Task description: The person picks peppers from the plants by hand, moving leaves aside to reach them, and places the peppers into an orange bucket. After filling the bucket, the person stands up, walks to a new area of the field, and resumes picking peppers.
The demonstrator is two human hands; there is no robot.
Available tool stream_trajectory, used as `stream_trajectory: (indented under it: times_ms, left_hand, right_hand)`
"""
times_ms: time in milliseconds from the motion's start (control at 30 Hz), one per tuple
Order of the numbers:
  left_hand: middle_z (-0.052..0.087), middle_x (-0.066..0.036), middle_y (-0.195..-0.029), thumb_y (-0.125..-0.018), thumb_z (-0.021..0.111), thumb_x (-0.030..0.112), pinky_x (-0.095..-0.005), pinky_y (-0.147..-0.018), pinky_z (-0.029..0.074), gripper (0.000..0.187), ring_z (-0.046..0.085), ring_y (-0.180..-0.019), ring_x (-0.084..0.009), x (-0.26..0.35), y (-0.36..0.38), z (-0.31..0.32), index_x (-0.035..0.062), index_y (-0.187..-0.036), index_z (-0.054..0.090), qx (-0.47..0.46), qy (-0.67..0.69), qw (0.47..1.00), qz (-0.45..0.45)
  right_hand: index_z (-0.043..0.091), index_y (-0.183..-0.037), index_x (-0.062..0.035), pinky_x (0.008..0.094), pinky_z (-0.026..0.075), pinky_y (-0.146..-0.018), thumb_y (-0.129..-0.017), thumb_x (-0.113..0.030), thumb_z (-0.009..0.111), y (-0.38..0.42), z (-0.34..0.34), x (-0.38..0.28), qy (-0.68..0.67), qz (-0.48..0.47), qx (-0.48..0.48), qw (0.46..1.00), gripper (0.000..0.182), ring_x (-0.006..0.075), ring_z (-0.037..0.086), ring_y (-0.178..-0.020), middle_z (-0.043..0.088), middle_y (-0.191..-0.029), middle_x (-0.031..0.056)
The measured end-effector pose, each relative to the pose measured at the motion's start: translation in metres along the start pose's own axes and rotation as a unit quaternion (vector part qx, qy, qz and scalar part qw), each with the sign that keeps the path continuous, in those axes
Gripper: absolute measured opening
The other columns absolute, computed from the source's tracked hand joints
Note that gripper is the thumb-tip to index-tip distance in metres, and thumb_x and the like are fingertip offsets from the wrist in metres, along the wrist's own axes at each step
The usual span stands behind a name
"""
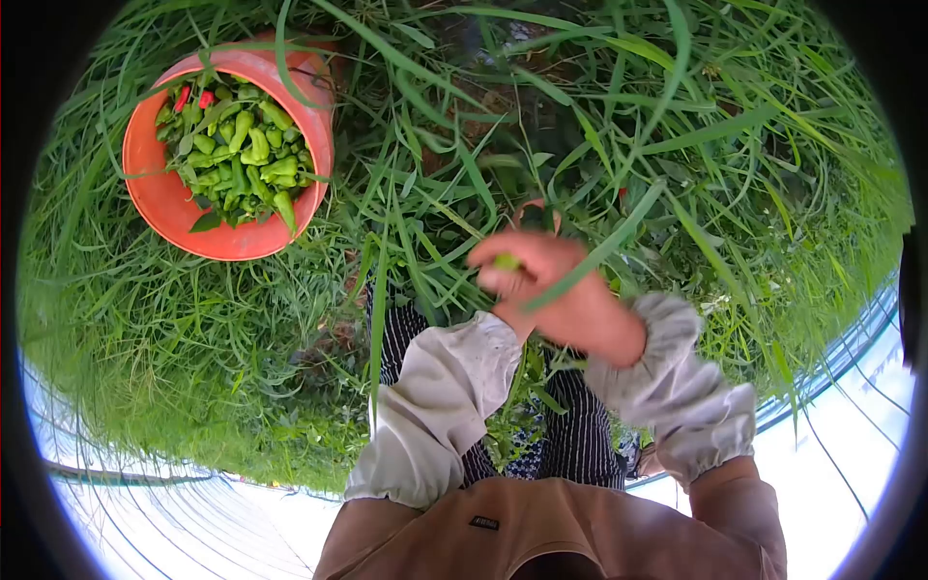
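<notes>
My right hand [570, 295] is in front of me, smeared by motion, with thumb and fingers closed round a small green pepper [506, 261]. Only a bit of the pepper shows. Behind it, my left hand [522, 319] is mostly covered; its wrist shows and its fingers cannot be made out clearly. Both hands are low among grass and leafy plants, and a long grass blade crosses over my right hand. An orange bucket [155, 208] lies tilted at the upper left, its mouth facing me, holding many green peppers [253, 150] and a few red ones [206, 100].
Tall grass [696, 145] surrounds the hands and leans over the bucket rim. My striped trouser legs [580, 425] are just below the hands. Pale sheeting with thin ribs [851, 425] runs along the lower edges of the view.
</notes>
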State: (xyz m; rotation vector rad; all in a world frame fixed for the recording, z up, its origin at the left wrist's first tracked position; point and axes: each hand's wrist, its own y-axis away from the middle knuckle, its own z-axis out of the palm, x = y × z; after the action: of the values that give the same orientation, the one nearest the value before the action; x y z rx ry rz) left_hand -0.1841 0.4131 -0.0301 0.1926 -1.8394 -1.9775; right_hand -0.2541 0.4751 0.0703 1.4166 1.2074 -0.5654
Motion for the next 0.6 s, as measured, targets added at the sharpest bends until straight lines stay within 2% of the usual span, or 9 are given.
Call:
stream_trajectory:
  times_ms: [67, 200, 233, 267, 300, 367, 400, 533, 600]
  left_hand:
    - [0.066, -0.003, -0.085, -0.083, 0.069, 0.009, -0.0268, -0.073, 0.046, 0.019, 0.057, -0.077, -0.0120, 0.009, 0.003, 0.004, 0.0056, -0.101, 0.063, 0.069, -0.079, 0.994, 0.001]
    - [0.062, -0.002, -0.082, -0.087, 0.066, 0.015, -0.0265, -0.070, 0.044, 0.023, 0.053, -0.072, -0.0116, 0.036, 0.028, 0.009, 0.0063, -0.106, 0.058, 0.068, -0.158, 0.979, -0.109]
    - [0.062, 0.001, -0.089, -0.088, 0.065, 0.016, -0.0279, -0.072, 0.043, 0.019, 0.053, -0.076, -0.0115, 0.014, 0.018, -0.005, 0.0098, -0.105, 0.059, 0.046, -0.049, 0.994, -0.092]
    - [0.061, 0.003, -0.095, -0.089, 0.064, 0.017, -0.0293, -0.074, 0.041, 0.016, 0.052, -0.081, -0.0114, 0.001, 0.013, -0.013, 0.0133, -0.104, 0.060, 0.023, 0.063, 0.995, -0.073]
    - [0.061, 0.003, -0.095, -0.089, 0.064, 0.017, -0.0293, -0.074, 0.041, 0.016, 0.052, -0.081, -0.0114, 0.005, 0.015, -0.009, 0.0133, -0.104, 0.060, 0.021, 0.060, 0.995, -0.075]
    - [0.056, 0.003, -0.092, -0.094, 0.058, 0.018, -0.0278, -0.066, 0.037, 0.021, 0.047, -0.073, -0.0090, 0.020, 0.021, 0.007, 0.0113, -0.113, 0.053, 0.089, 0.000, 0.992, -0.094]
    - [0.054, 0.003, -0.089, -0.093, 0.058, 0.016, -0.0282, -0.064, 0.036, 0.019, 0.045, -0.071, -0.0086, 0.021, 0.021, 0.010, 0.0117, -0.110, 0.053, 0.106, -0.010, 0.990, -0.098]
    - [0.054, 0.003, -0.090, -0.092, 0.059, 0.015, -0.0275, -0.065, 0.035, 0.019, 0.046, -0.072, -0.0088, 0.021, 0.023, 0.011, 0.0104, -0.109, 0.052, 0.101, 0.005, 0.993, -0.063]
    - [0.054, 0.002, -0.090, -0.092, 0.060, 0.016, -0.0275, -0.066, 0.035, 0.019, 0.046, -0.072, -0.0091, 0.018, 0.021, 0.008, 0.0093, -0.108, 0.052, 0.108, 0.007, 0.992, -0.065]
  right_hand:
    - [0.062, -0.090, -0.0033, 0.0301, 0.048, -0.062, -0.087, -0.020, 0.064, 0.014, -0.001, -0.022, -0.064, 0.036, -0.038, 0.997, 0.017, 0.0182, 0.057, -0.063, 0.060, -0.073, 0.0055]
    - [0.064, -0.089, -0.0064, 0.0239, 0.042, -0.055, -0.089, -0.022, 0.064, 0.048, -0.033, 0.011, -0.308, 0.212, 0.176, 0.910, 0.015, 0.0096, 0.054, -0.060, 0.058, -0.065, -0.0010]
    - [0.063, -0.084, -0.0042, 0.0195, 0.037, -0.044, -0.093, -0.023, 0.056, 0.050, -0.052, 0.024, -0.222, 0.364, 0.244, 0.871, 0.022, 0.0059, 0.048, -0.047, 0.057, -0.062, 0.0005]
    - [0.066, -0.080, -0.0039, 0.0210, 0.035, -0.042, -0.093, -0.032, 0.057, 0.052, -0.068, 0.044, -0.128, 0.413, 0.295, 0.852, 0.032, 0.0050, 0.046, -0.045, 0.055, -0.056, -0.0017]
    - [0.066, -0.079, -0.0028, 0.0219, 0.036, -0.042, -0.093, -0.034, 0.057, 0.058, -0.081, 0.075, -0.111, 0.392, 0.328, 0.852, 0.035, 0.0068, 0.047, -0.044, 0.056, -0.055, 0.0006]
    - [0.065, -0.079, -0.0023, 0.0228, 0.035, -0.040, -0.092, -0.034, 0.058, 0.062, -0.097, 0.127, -0.052, 0.437, 0.327, 0.837, 0.035, 0.0079, 0.045, -0.041, 0.056, -0.054, 0.0022]
    - [0.065, -0.079, -0.0023, 0.0231, 0.034, -0.040, -0.092, -0.033, 0.058, 0.067, -0.096, 0.158, -0.063, 0.445, 0.262, 0.854, 0.034, 0.0076, 0.045, -0.040, 0.055, -0.053, 0.0020]
    - [0.065, -0.079, -0.0028, 0.0243, 0.032, -0.037, -0.089, -0.030, 0.061, 0.057, -0.087, 0.170, -0.172, 0.457, 0.103, 0.866, 0.029, 0.0078, 0.042, -0.037, 0.054, -0.051, 0.0012]
    - [0.063, -0.080, -0.0022, 0.0255, 0.035, -0.039, -0.089, -0.031, 0.062, 0.055, -0.075, 0.164, -0.167, 0.454, 0.114, 0.868, 0.030, 0.0087, 0.044, -0.039, 0.053, -0.051, 0.0011]
